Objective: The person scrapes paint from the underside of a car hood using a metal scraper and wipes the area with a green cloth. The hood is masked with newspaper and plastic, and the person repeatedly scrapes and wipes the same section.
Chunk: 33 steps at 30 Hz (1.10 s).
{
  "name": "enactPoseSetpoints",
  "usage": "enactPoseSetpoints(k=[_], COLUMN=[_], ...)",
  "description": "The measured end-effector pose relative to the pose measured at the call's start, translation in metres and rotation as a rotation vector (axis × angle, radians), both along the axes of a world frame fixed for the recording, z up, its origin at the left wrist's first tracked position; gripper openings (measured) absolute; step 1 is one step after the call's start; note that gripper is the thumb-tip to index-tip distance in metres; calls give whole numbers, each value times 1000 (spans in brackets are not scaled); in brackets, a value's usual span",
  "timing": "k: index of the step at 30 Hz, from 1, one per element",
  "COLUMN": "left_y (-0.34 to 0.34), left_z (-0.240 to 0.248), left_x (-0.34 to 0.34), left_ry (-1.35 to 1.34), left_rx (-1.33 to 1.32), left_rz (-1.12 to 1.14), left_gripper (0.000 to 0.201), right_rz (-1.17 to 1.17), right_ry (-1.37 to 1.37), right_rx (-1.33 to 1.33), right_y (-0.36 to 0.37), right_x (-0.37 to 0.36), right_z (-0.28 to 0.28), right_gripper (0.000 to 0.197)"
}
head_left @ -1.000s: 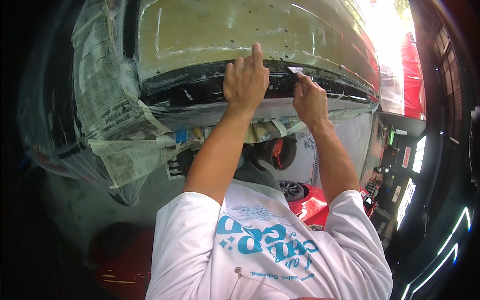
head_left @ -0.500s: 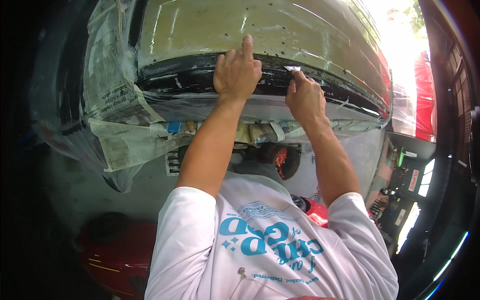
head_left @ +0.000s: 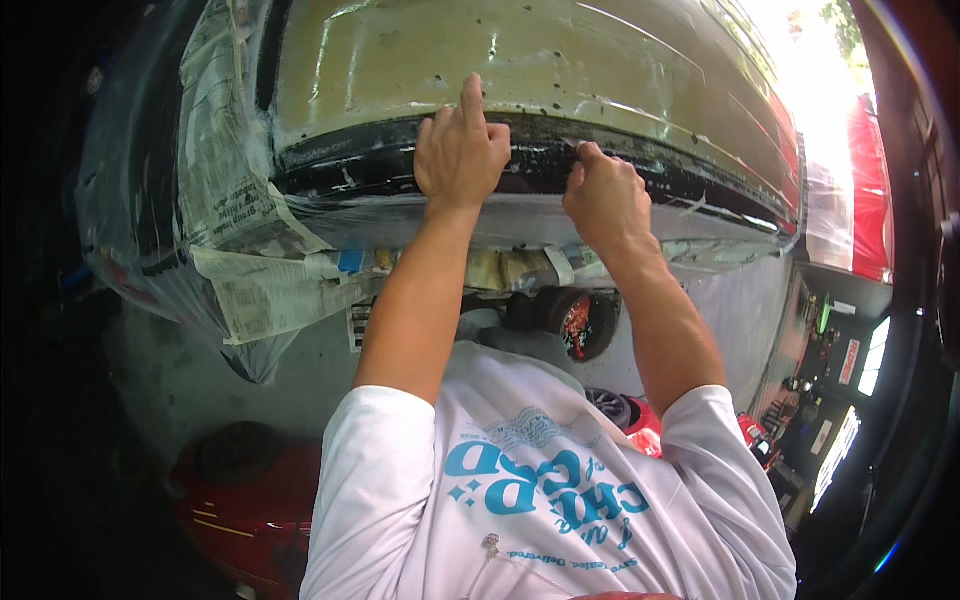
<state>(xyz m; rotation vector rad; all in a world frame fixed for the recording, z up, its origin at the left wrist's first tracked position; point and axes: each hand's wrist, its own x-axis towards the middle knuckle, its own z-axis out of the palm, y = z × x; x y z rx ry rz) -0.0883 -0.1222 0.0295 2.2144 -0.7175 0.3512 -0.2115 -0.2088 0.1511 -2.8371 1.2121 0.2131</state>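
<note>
Wht short-slv tee (head_left: 385,480) w/ teal lettering (head_left: 520,497) & star marks (head_left: 457,493), sm. silvery pendant (head_left: 491,541)

A broad, olive-tan car body panel (head_left: 545,60) is marked by scattered dark spots and crossed by bright streaks. Its near side is bordered by a long black edge strip (head_left: 535,168), which is bowed across the view and scuffed with pale patches, most visibly toward its right half. A small pale flat piece (head_left: 574,143) is held against or just above the strip; most of its outline is hidden.
</note>
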Motion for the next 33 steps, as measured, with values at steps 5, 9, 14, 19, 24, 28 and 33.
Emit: enactPoseSetpoints(k=[5,9,14,19,24,28,33], left_y=[0,-3,-2,1,0,1,0], left_z=[-2,-5,-3,-5,-7,-3,1], left_x=[6,6,6,5,-2,5,8], left_ry=[-10,-35,-56,-58,-74,-13,34], left_rx=[-29,-66,-74,-81,-93,-48,-6], left_rz=[11,4,5,4,-7,-19,-37], left_gripper=[67,67,69,70,68,65,69], right_rz=[11,24,14,77,22,-52,-83], right_ry=[-70,35,-15,-59,48,-65,-226], right_rx=[19,95,52,37,-26,11,127], right_y=[-5,-3,2,-6,13,19,-18], right_x=[6,14,8,0,7,9,15], right_z=[3,19,6,-1,-4,-9,-8], right_gripper=[33,33,33,32,31,31,29])
